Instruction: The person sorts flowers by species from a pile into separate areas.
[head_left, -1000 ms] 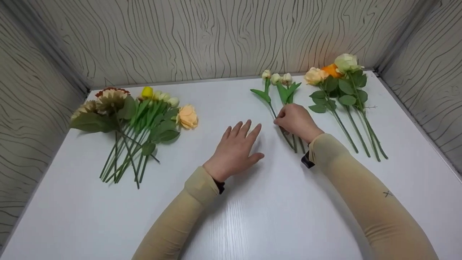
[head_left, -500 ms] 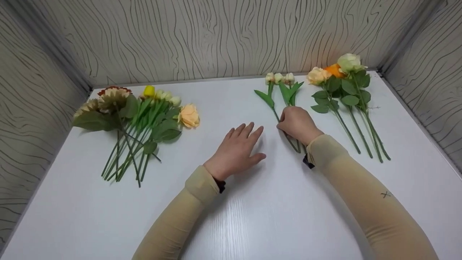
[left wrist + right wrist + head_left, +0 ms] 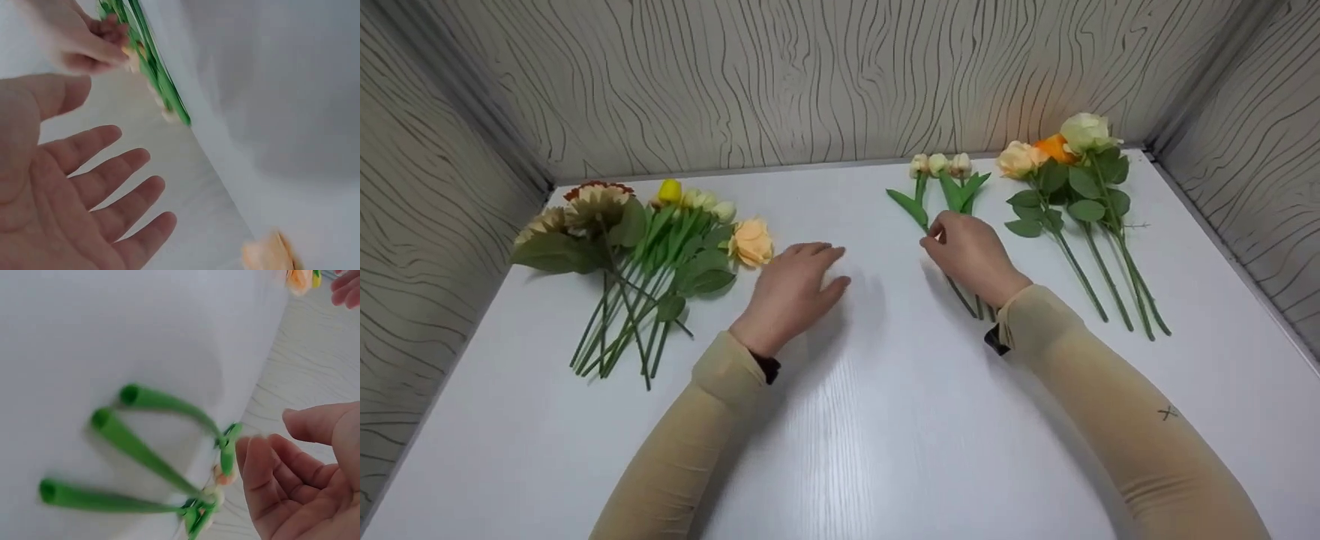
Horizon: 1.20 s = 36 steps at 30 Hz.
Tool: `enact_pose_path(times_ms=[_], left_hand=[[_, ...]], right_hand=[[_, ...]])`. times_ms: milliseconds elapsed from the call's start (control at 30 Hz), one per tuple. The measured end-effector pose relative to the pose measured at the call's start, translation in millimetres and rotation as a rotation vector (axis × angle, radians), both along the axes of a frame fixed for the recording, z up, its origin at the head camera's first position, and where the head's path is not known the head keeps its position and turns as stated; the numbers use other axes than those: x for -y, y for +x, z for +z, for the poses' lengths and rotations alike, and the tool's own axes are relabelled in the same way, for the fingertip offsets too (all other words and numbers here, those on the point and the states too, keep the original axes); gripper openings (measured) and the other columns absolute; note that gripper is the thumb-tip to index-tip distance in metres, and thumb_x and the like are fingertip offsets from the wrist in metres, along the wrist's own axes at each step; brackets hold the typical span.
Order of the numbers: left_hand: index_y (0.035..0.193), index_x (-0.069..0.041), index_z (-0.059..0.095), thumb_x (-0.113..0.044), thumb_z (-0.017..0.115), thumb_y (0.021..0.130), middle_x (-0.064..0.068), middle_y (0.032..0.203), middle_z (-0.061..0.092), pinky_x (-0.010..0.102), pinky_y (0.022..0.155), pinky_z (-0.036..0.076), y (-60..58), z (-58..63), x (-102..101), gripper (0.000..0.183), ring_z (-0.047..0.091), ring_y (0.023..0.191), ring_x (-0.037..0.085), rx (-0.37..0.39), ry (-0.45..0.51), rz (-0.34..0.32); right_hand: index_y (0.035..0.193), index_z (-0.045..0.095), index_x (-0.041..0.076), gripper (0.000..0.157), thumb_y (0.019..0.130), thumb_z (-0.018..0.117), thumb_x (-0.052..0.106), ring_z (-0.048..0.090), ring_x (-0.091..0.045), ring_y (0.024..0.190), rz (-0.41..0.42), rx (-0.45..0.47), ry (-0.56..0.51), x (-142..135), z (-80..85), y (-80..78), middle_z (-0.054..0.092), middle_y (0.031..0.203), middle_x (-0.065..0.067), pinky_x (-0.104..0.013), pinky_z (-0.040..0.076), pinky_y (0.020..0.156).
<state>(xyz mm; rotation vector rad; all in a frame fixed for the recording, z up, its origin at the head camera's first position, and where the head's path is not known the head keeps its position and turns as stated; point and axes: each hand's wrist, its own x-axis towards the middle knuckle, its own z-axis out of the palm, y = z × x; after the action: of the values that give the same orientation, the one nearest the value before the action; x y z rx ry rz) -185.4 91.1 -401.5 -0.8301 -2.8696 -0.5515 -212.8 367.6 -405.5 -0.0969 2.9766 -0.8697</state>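
Three pale tulips (image 3: 952, 191) with green leaves lie side by side on the white table (image 3: 840, 450). My right hand (image 3: 973, 251) hovers over their stems, fingers loosely bent. In the right wrist view, a gap shows between its thumb and index finger, and the green stems (image 3: 146, 455) lie apart from it. My left hand (image 3: 789, 296) is held over the table's middle with nothing in it, its fingers spread in the left wrist view. Nearest to it is a peach rose (image 3: 750, 241) at the edge of the left pile.
At the left lies a pile of mixed flowers, with brown and cream blooms (image 3: 592, 206), a yellow tulip (image 3: 669, 190) and crossed stems. On the right lie several roses (image 3: 1086, 133) in white, orange and peach. A patterned wall panel (image 3: 825, 75) rises behind the table.
My left hand has moved left toward the peach rose. The right hand's tulip has shifted in beside the other two, and the hand has let go and lifted slightly.
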Motion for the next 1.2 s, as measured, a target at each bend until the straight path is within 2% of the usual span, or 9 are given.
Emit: enact_pose_path(times_ms=[67,233,400,467,567,667,833,1067,1200], left_hand=[[0.133,-0.005,0.066,-0.026,0.063,0.103,0.015,0.13,0.067,0.047,0.1,0.05,-8.8,4.2,24.4,0.037,0.062,0.119,0.033,-0.005,0.067,0.081],[0.123,-0.002,0.069,-0.021,0.057,0.105,0.015,0.109,0.071,0.045,0.075,0.054,-27.4,12.4,98.3,0.029,0.065,0.088,0.029,0.082,0.18,0.33],[0.124,0.003,0.066,-0.016,0.048,0.105,0.023,0.112,0.068,0.054,0.073,0.052,-35.3,12.0,174.9,0.032,0.065,0.091,0.038,0.094,0.118,0.539],[0.113,0.004,0.067,-0.014,0.045,0.103,0.025,0.104,0.067,0.052,0.065,0.05,-36.9,9.5,198.8,0.03,0.064,0.085,0.039,0.081,0.092,0.592],[0.089,0.001,0.062,-0.014,0.045,0.101,0.018,0.079,0.061,0.043,0.051,0.04,-37.8,3.5,225.4,0.025,0.056,0.067,0.033,0.083,0.068,0.64],[0.07,-0.007,0.05,-0.017,0.048,0.1,0.007,0.061,0.047,0.037,0.047,0.031,-38.0,-1.6,241.5,0.032,0.046,0.056,0.025,0.103,0.045,0.674],[0.063,-0.011,0.045,-0.025,0.052,0.101,0.001,0.054,0.039,0.037,0.047,0.033,-39.4,-5.7,249.1,0.041,0.043,0.052,0.022,0.174,0.027,0.715],[0.063,-0.009,0.048,-0.028,0.055,0.101,0.003,0.055,0.044,0.038,0.049,0.037,-43.8,-7.1,247.7,0.044,0.048,0.054,0.023,0.228,0.004,0.728],[0.065,-0.009,0.05,-0.03,0.055,0.101,0.002,0.058,0.047,0.037,0.051,0.039,-45.0,-5.0,248.3,0.042,0.049,0.058,0.022,0.269,0.047,0.74]], right_hand=[[0.113,0.065,0.006,0.023,0.104,0.061,0.027,0.057,-0.026,0.082,0.015,-0.02,-0.016,10.6,1.4,2.7,0.064,0.099,-0.01,-0.038,0.051,0.069],[0.114,0.069,0.008,0.022,0.102,0.063,0.025,0.059,-0.023,0.088,0.124,-0.096,-0.023,46.8,1.3,17.7,0.066,0.101,-0.006,-0.038,0.052,0.077],[0.115,0.072,0.007,0.022,0.102,0.066,0.024,0.063,-0.021,0.096,0.317,-0.216,0.022,84.7,-3.0,45.2,0.069,0.104,-0.004,-0.037,0.054,0.084],[0.116,0.072,0.007,0.022,0.101,0.067,0.023,0.064,-0.021,0.098,0.396,-0.268,0.043,97.6,-4.0,57.4,0.07,0.105,-0.004,-0.037,0.054,0.084],[0.117,0.071,0.008,0.024,0.101,0.067,0.024,0.063,-0.02,0.1,0.502,-0.324,0.078,115.8,-4.8,74.2,0.071,0.108,-0.005,-0.036,0.054,0.085],[0.12,0.071,0.009,0.026,0.101,0.067,0.026,0.062,-0.021,0.106,0.602,-0.338,0.111,133.0,-6.1,87.7,0.071,0.112,-0.005,-0.036,0.053,0.091],[0.123,0.071,0.01,0.028,0.101,0.065,0.027,0.061,-0.022,0.112,0.707,-0.357,0.138,152.6,-9.0,101.5,0.07,0.115,-0.001,-0.035,0.05,0.096],[0.12,0.072,0.011,0.024,0.101,0.065,0.026,0.062,-0.021,0.11,0.701,-0.389,0.101,154.8,-14.7,102.7,0.071,0.113,0.001,-0.033,0.05,0.095],[0.118,0.073,0.01,0.024,0.101,0.066,0.025,0.062,-0.022,0.108,0.686,-0.392,0.055,151.5,-16.1,99.8,0.071,0.112,0.0,-0.034,0.05,0.094]])
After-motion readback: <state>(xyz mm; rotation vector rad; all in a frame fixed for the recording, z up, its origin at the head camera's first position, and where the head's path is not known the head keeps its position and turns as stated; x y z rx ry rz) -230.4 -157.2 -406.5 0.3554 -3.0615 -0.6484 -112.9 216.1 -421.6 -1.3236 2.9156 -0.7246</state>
